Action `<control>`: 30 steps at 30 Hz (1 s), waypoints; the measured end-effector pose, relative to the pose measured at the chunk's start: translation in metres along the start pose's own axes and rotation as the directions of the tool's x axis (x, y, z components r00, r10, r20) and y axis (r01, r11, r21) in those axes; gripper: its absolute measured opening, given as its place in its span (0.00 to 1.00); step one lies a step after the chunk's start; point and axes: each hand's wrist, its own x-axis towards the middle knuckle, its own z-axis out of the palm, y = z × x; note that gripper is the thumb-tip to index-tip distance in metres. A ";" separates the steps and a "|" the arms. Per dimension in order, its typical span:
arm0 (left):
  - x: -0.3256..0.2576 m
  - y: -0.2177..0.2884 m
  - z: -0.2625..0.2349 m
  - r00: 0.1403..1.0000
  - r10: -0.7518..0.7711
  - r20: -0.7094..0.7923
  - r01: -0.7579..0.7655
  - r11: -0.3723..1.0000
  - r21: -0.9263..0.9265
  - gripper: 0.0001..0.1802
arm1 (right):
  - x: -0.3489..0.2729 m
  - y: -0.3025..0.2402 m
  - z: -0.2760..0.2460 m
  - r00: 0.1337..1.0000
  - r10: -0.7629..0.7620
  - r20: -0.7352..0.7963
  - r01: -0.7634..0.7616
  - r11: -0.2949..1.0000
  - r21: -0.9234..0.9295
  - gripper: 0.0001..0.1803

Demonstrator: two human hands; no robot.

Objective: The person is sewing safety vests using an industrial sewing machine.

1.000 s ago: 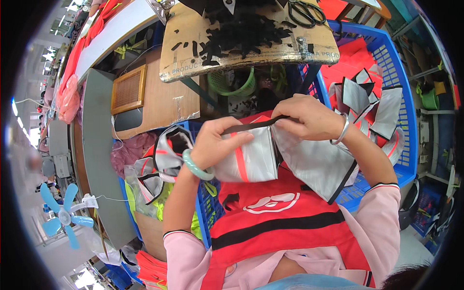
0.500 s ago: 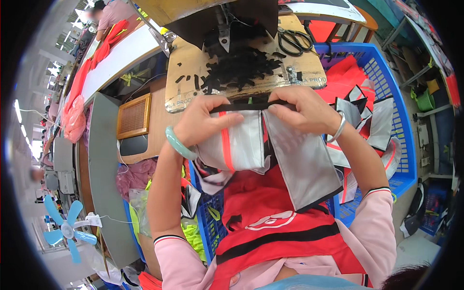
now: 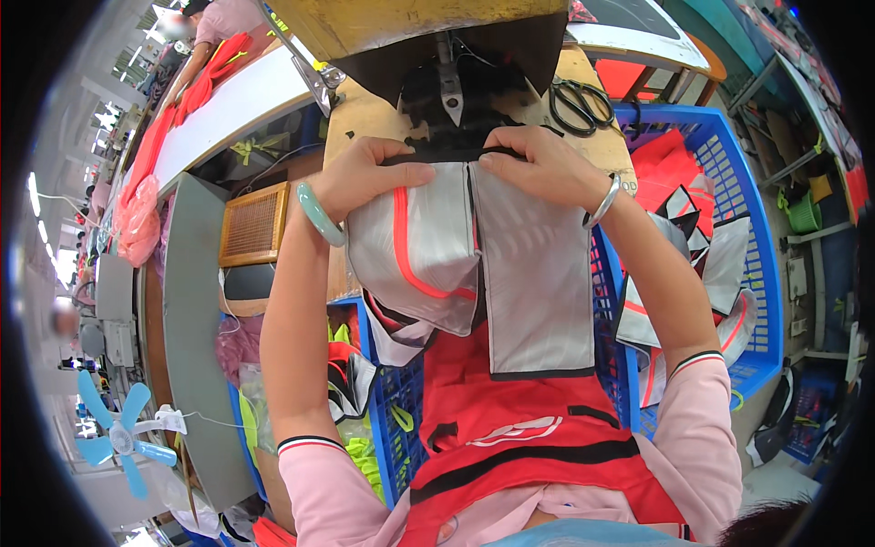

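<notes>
Both my hands grip the black-bound top edge of silver-grey fabric pieces, thumbs on the near side and fingers curled behind. My left hand [image 3: 369, 178] pinches the edge above a grey panel with a red-orange stripe [image 3: 428, 228]. Farther right, my right hand [image 3: 551, 169] pinches it above a plain grey panel [image 3: 538, 273] with black binding, which hangs toward my red apron [image 3: 519, 401]. Just beyond the held edge, a machine's pointed metal tip [image 3: 452, 98] hangs over black fabric scraps [image 3: 437, 137] on a wooden board [image 3: 365, 111].
Black-handled scissors [image 3: 581, 105] lie at the board's right. A blue basket [image 3: 766, 273] on the right holds red and grey pieces. Another blue basket [image 3: 392, 447] stands below my left arm. A blue fan [image 3: 123, 438] is at lower left; another person [image 3: 228, 23] works at far left.
My hands have moved forward and slightly left with the fabric, bringing its top edge over the board near the metal tip. The panels now hang straighter.
</notes>
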 end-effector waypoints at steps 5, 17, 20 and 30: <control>0.020 -0.008 -0.013 0.999 -0.012 0.041 0.013 1.000 -0.023 0.23 | 0.015 0.009 -0.003 0.999 0.037 0.024 -0.037 0.999 -0.002 0.20; 0.031 -0.014 -0.019 1.000 -0.004 -0.003 0.003 0.983 -0.182 0.14 | 0.034 0.019 -0.007 0.999 -0.037 -0.005 0.037 0.999 -0.029 0.21; 0.032 -0.015 -0.019 1.000 -0.006 -0.022 0.000 0.972 -0.235 0.11 | 0.034 0.015 -0.009 0.999 -0.046 -0.024 0.045 0.999 -0.018 0.21; 0.038 -0.018 -0.024 0.999 0.034 -0.009 -0.035 0.963 -0.266 0.12 | 0.033 0.005 -0.016 0.999 0.032 -0.010 -0.032 0.999 0.006 0.21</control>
